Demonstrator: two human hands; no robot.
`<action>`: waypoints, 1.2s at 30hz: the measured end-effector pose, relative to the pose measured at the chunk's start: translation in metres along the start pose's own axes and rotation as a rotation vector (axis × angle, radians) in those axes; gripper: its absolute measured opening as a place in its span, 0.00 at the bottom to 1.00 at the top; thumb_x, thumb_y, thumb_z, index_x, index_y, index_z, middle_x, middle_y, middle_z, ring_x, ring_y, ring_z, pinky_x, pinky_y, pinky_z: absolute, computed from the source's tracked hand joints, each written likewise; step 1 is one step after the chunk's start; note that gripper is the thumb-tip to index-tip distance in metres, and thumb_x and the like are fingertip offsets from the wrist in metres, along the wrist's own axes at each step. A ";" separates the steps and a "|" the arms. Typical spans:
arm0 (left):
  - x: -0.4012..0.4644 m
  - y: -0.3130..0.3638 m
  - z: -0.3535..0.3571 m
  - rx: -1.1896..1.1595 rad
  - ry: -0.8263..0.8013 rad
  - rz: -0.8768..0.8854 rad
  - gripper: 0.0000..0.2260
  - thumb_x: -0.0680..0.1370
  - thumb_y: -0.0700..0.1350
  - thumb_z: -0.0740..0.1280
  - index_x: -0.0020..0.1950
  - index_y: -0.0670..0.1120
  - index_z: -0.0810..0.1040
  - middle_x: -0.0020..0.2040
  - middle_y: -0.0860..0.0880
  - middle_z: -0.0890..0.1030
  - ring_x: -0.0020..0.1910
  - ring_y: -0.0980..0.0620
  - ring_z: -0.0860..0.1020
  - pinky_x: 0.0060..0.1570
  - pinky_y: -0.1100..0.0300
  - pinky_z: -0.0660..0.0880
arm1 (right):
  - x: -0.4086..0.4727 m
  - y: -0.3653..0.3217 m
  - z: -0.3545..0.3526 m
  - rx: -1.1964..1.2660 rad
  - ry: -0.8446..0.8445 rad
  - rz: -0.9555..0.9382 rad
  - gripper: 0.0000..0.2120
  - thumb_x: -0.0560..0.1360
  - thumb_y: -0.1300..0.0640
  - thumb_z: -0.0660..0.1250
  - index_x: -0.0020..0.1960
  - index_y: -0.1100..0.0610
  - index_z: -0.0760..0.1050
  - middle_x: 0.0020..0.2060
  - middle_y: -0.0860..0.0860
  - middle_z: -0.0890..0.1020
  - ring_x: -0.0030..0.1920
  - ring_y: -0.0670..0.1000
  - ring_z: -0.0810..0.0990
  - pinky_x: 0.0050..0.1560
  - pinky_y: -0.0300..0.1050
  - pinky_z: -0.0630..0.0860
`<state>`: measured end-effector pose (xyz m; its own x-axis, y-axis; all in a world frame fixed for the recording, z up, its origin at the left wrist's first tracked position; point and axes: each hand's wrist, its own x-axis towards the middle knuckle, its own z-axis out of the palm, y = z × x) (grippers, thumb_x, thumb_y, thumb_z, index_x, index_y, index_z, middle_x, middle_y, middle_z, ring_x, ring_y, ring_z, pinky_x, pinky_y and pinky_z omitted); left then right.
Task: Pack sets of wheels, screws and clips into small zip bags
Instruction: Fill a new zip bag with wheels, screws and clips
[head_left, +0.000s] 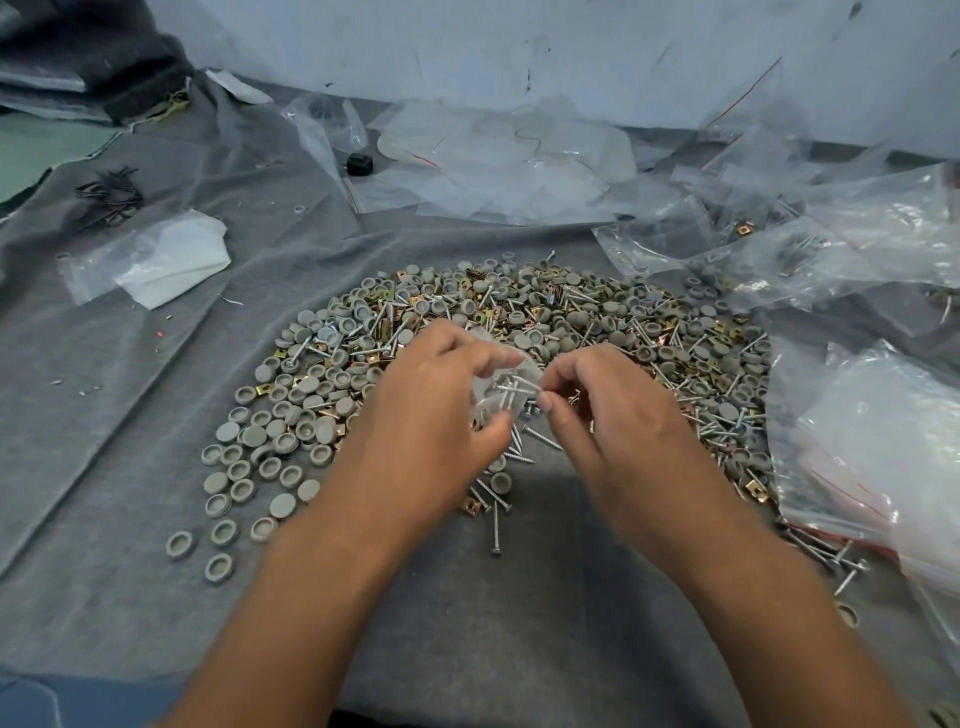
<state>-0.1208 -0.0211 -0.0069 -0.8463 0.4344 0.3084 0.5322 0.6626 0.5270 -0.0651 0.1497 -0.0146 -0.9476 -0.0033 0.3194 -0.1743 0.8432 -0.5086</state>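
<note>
Centre of frame: left hand (436, 400) curled round a small zip bag (501, 387), grip pinching its edge. Right hand (608, 410) pinching silver screws (511, 387) at the bag's mouth, grip tight. Behind both, heaped grey wheels (291, 415), screws and brass clips (415, 312) on the grey-clothed counter (130, 415). At right, filled bags (857, 441).

packing workbench, hardware heap (519, 332)

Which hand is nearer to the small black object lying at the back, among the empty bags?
Left. The left hand lies below and a little right of the small black object in the picture. The right hand is further right, so it is more distant.
</note>
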 end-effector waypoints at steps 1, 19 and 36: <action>0.000 0.001 0.002 0.001 -0.017 0.011 0.18 0.74 0.50 0.74 0.63 0.59 0.79 0.49 0.62 0.70 0.45 0.69 0.70 0.43 0.73 0.67 | 0.000 -0.001 0.000 -0.024 0.017 -0.029 0.04 0.81 0.51 0.62 0.53 0.50 0.73 0.47 0.43 0.74 0.46 0.43 0.73 0.46 0.35 0.71; 0.000 0.008 0.002 -0.013 -0.001 0.027 0.18 0.74 0.51 0.73 0.64 0.56 0.79 0.50 0.62 0.69 0.45 0.70 0.70 0.40 0.73 0.66 | -0.001 -0.012 0.001 0.141 0.347 -0.119 0.10 0.73 0.62 0.78 0.52 0.56 0.82 0.46 0.46 0.82 0.46 0.40 0.81 0.47 0.28 0.75; 0.001 0.007 -0.009 -0.081 0.200 -0.121 0.17 0.74 0.44 0.76 0.59 0.60 0.79 0.46 0.64 0.71 0.43 0.69 0.70 0.46 0.78 0.65 | 0.000 0.007 0.021 -0.209 -0.291 0.233 0.11 0.75 0.38 0.70 0.55 0.40 0.76 0.48 0.39 0.70 0.56 0.47 0.70 0.54 0.46 0.72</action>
<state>-0.1183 -0.0218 0.0046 -0.8961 0.2202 0.3855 0.4297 0.6479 0.6290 -0.0724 0.1447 -0.0351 -0.9965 0.0739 -0.0391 0.0830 0.9299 -0.3582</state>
